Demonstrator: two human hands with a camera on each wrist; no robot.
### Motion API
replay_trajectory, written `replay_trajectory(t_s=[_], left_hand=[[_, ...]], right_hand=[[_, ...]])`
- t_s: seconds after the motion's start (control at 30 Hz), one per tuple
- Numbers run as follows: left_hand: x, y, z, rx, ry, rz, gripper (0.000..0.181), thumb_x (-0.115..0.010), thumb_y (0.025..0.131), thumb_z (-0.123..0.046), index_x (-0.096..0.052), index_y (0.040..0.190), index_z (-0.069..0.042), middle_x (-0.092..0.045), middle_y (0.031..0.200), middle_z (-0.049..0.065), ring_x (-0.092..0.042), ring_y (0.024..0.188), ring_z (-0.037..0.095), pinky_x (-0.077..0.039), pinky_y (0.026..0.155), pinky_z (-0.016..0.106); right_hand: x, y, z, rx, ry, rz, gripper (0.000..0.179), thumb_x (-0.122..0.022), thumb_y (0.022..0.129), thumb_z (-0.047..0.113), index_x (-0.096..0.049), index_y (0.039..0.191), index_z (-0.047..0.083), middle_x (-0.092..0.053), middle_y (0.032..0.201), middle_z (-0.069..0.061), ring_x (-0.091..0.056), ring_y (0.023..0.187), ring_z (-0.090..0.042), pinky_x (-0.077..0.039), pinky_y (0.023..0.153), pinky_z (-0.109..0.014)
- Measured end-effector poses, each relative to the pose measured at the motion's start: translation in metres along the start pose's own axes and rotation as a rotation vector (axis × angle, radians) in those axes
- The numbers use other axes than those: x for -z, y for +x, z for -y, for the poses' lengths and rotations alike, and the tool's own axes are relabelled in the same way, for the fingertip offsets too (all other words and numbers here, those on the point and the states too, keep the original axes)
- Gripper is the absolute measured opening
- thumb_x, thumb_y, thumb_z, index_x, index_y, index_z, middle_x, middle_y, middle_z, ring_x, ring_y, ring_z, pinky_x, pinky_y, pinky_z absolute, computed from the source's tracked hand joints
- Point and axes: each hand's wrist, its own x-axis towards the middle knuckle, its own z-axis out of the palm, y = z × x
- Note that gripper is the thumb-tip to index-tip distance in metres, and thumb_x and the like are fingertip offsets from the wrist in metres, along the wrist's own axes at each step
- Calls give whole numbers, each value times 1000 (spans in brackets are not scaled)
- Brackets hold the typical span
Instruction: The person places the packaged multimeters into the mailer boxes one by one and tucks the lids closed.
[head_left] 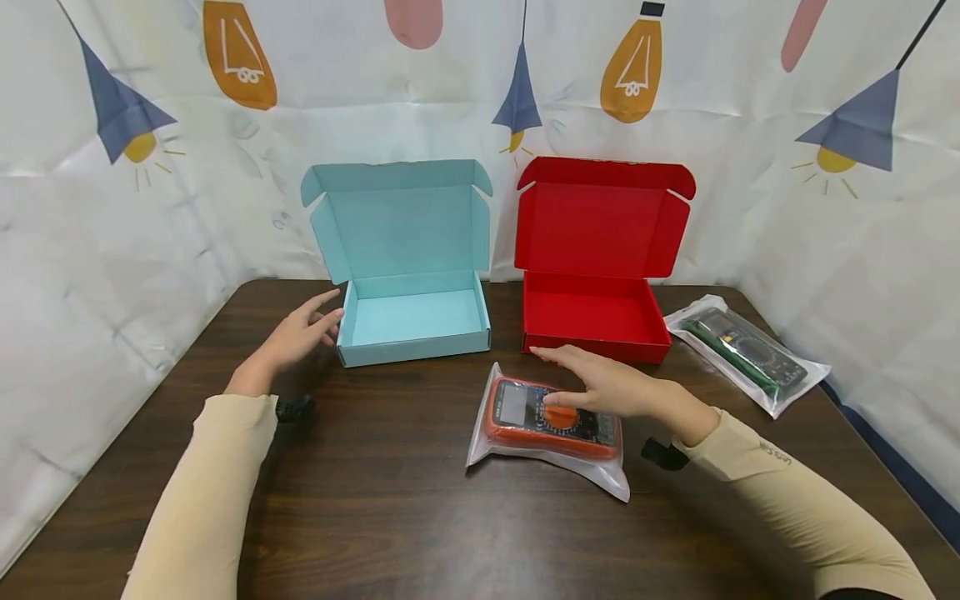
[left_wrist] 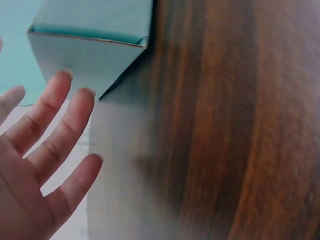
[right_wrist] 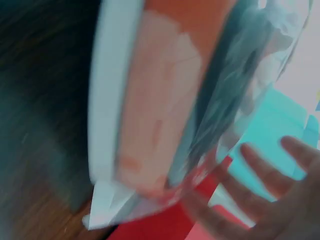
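Observation:
An orange multimeter (head_left: 555, 417) in a clear plastic bag lies on the table in front of the red box (head_left: 600, 312). Over its far side reaches my right hand (head_left: 611, 383), fingers stretched out and thumb overlapping the dial in the head view. My left hand (head_left: 296, 337) is beside the left wall of the light blue box (head_left: 412, 333), its fingers spread and slightly bent. In the left wrist view, the fingertips (left_wrist: 82, 95) come close to that box's corner. Both boxes stand with lids raised and nothing inside.
A second bagged multimeter (head_left: 750, 350), dark with a green edge, lies at the right behind the right forearm. The brown wooden table (head_left: 375, 500) meets a patterned cloth backdrop (head_left: 420, 92) at the back and sides.

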Motion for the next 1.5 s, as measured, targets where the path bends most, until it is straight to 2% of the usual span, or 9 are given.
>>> replay_trajectory(t_s=[0.13,0.27,0.43,0.57,0.73,0.87,1.07,1.23,1.5], left_hand=[[1,5,7,-1,-68,32,67,-42,112,-34,-14,164,-2,-63,106,26,-66,94,36,-49,92,53],[2,6,12,31,-118,71,68,-42,111,-33,-11,165,-5,-61,104,20,-64,91,29,-51,82,45],[-1,8,12,41,-149,119,70,-44,110,-34,-8,166,-10,-57,102,15,-60,91,24,-45,78,40],[-5,8,12,38,-144,156,72,-45,109,-33,-7,166,-10,-56,111,18,-57,91,23,-43,83,43],[-8,7,17,35,-141,172,71,-45,110,-30,-6,166,-9,-54,99,15,-53,90,24,-39,83,43],[-9,6,20,43,-185,175,71,-45,110,-33,-6,167,-15,-50,91,10,-51,90,24,-36,84,43],[-8,0,23,71,-225,182,72,-46,110,-35,-5,167,-20,-49,97,10,-50,91,22,-37,89,41],[-6,-2,24,89,-220,189,73,-47,110,-38,-4,167,-24,-48,103,12,-50,95,22,-39,93,38],[-4,0,23,89,-226,187,73,-46,110,-38,-3,167,-26,-48,102,13,-48,94,23,-35,92,43]], right_hand=[[-7,1,0,-12,-7,80,93,-72,91,55,-25,164,23,-42,154,-7,-44,131,-26,-50,102,-50],[-14,1,2,-11,-25,127,99,-74,88,56,-21,165,25,-41,152,-7,-44,127,-24,-52,98,-46],[-22,-2,4,42,-63,152,103,-75,88,56,-17,166,24,-37,154,-10,-43,128,-26,-50,101,-47],[-26,-4,6,67,-81,144,102,-77,87,54,-18,166,25,-38,152,-10,-43,127,-27,-52,99,-45],[-32,-6,6,48,-127,136,107,-81,83,54,-17,166,29,-35,154,-9,-41,130,-29,-49,100,-51],[-37,-8,7,24,-185,149,111,-82,80,56,-16,166,30,-28,159,-9,-38,133,-32,-45,102,-57],[-41,-8,9,47,-232,154,102,-78,84,56,-23,165,28,-27,160,-11,-37,133,-33,-41,103,-59],[-43,-7,9,71,-245,145,95,-74,89,52,-22,165,30,-29,159,-12,-39,132,-34,-41,103,-61],[-44,-7,10,107,-282,91,90,-73,93,44,-21,165,32,-31,157,-12,-40,132,-34,-40,102,-61]])
